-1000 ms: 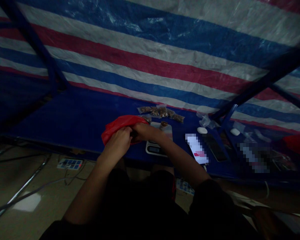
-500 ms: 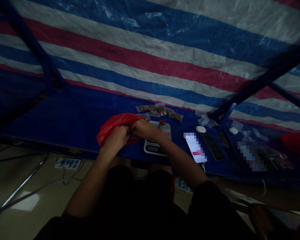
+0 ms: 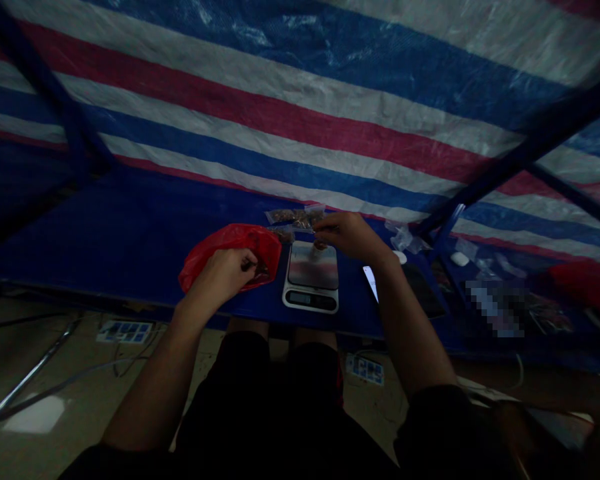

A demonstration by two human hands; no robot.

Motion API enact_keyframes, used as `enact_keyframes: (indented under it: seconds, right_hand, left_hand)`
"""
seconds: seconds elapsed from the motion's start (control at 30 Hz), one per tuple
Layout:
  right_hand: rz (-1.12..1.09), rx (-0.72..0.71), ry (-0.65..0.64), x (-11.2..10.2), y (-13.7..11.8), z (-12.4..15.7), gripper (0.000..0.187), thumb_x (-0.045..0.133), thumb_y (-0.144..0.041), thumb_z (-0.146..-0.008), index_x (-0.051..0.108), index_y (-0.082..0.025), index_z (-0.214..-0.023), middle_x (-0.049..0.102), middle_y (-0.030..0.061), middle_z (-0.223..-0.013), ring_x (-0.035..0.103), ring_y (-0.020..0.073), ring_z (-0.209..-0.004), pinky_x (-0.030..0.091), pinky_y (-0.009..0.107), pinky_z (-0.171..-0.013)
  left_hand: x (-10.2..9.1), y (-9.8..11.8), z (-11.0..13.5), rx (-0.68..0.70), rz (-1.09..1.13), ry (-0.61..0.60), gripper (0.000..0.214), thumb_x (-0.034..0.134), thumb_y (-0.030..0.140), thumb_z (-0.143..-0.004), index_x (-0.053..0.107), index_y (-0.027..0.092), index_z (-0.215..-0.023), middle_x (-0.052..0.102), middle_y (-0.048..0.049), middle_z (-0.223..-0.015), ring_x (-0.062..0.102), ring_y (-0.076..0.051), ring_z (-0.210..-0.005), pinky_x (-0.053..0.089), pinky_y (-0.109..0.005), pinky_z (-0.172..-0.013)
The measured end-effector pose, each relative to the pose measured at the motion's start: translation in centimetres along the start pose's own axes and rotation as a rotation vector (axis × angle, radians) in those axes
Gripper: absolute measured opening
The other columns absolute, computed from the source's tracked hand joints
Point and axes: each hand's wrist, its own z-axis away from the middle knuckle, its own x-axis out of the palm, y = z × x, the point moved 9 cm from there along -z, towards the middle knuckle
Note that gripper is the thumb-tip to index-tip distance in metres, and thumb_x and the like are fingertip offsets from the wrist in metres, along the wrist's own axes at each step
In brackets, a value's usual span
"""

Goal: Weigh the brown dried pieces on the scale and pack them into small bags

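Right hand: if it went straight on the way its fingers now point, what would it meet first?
The right hand would most likely meet the small clear plastic bags of brown pieces at its fingertips; depth is unclear, so it may already touch them.

A digital scale (image 3: 310,297) is standing between the red plastic bag (image 3: 233,257) and a phone (image 3: 371,280), leaving narrow gaps on both sides; the right hand (image 3: 347,235) is hovering past the scale's far edge, with small zip bags (image 3: 293,217) crowding just behind.
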Motion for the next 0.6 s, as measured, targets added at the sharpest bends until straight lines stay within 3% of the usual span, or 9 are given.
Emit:
enact_keyframes:
  seconds: [0.17, 0.6]
  right_hand:
    - [0.133, -0.027, -0.049, -0.3, 1.0, 0.6, 0.017, 0.07, -0.014, -0.091, 0.083, -0.022, -0.082, 0.081, 0.0013, -0.086, 0.073, 0.0163, -0.08, 0.05, 0.028, -0.075]
    - [0.111, -0.031, -0.169, 1.1, 1.4, 0.3, 0.027, 0.067, 0.001, -0.086, 0.084, -0.019, -0.084, 0.084, 0.0039, -0.088, 0.075, 0.0157, -0.079, 0.053, 0.026, -0.076]
  left_hand:
    - [-0.1, 0.4, -0.3, -0.006, 0.072, 0.007, 0.021, 0.062, 0.024, -0.09, 0.082, 0.022, -0.096, 0.086, -0.0049, -0.103, 0.08, -0.025, -0.096, 0.058, -0.031, -0.081]
    - [-0.8, 0.8, 0.0, 0.042, 0.127, 0.045, 0.021, 0.062, 0.029, -0.09, 0.081, 0.022, -0.095, 0.085, -0.0039, -0.099, 0.079, -0.022, -0.088, 0.057, -0.031, -0.079]
